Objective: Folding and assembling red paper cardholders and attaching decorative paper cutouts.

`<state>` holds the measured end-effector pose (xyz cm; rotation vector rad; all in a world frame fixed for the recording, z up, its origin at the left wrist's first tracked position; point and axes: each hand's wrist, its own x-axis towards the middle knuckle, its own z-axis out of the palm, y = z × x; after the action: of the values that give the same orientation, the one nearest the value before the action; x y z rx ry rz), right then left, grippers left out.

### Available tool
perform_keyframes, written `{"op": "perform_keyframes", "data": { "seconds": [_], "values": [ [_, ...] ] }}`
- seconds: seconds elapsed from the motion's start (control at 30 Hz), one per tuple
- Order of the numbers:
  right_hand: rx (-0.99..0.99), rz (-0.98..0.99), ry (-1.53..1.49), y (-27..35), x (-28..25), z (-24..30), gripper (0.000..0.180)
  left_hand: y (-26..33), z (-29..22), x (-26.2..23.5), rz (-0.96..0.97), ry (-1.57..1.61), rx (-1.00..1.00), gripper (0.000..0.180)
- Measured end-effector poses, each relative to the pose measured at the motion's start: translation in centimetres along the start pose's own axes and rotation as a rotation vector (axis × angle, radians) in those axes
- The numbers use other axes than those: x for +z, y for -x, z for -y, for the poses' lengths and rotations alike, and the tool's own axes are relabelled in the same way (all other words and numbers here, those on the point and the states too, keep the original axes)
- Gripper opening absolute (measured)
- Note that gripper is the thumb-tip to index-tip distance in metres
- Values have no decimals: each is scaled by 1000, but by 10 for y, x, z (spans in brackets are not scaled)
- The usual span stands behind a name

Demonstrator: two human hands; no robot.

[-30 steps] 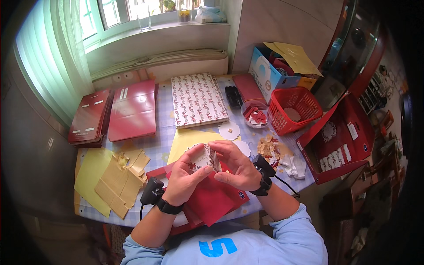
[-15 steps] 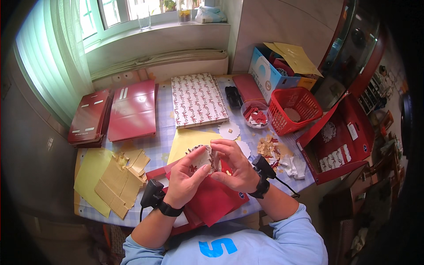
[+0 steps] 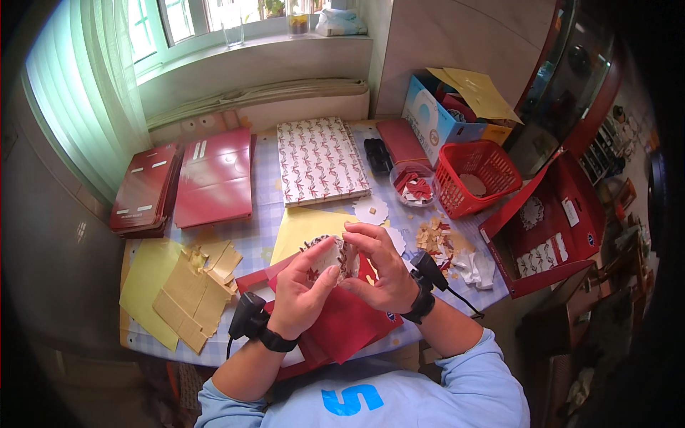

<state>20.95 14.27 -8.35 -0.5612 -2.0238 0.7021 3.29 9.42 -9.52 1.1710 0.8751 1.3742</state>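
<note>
Between my hands, above the table, is a small round paper cutout (image 3: 346, 262), whitish with a dark red printed pattern and a scalloped edge. My left hand (image 3: 300, 292) grips it between thumb and fingers from the left. On its right side, my right hand (image 3: 384, 267) curves round with thumb and fingers at the rim. Part of the cutout is covered by my fingers. Below my hands lie dark red card sheets (image 3: 346, 324), partly over a red flat box or frame. A yellow sheet (image 3: 292, 232) lies just beyond.
Red folded card stacks (image 3: 214, 178) and a patterned paper stack (image 3: 321, 160) stand at the back. Torn cardboard (image 3: 193, 292) lies left. To the right are a red basket (image 3: 478, 182), a plastic tub (image 3: 414, 189), scraps (image 3: 437, 239) and an open red box (image 3: 549, 221).
The cutout has turned slightly, showing more of its patterned right side. My right fingers have shifted a little, and my left hand has moved slightly.
</note>
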Motion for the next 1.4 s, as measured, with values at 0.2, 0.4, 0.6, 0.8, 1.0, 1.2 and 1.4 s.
{"op": "perform_keyframes", "data": {
  "seconds": [0.2, 0.4, 0.6, 0.8, 1.0, 1.2, 1.4],
  "values": [
    [-60, -15, 121, 3, 6, -3, 70, 1, -6, 1, -90, -311, 134, 37],
    [-114, -2, 116, 3, 8, -7, 68, 1, -13, 1, -39, -458, 118, 18],
    [-60, -43, -25, -1, 5, 6, 58, -1, -9, 1, -68, -534, 201, 8],
    [82, -332, -31, 8, -5, -13, 17, -3, -6, -8, -253, -284, 60, 15],
    [467, -519, -216, -4, -48, -30, 17, -20, -28, -39, -345, 13, 99, 16],
    [693, -181, -189, -28, -36, -72, 18, -36, -62, -36, -296, -1068, 223, 12],
    [706, -12, -9, -57, -12, -99, 21, -67, -17, -60, -19, -1866, 615, 8]
  ]
}}
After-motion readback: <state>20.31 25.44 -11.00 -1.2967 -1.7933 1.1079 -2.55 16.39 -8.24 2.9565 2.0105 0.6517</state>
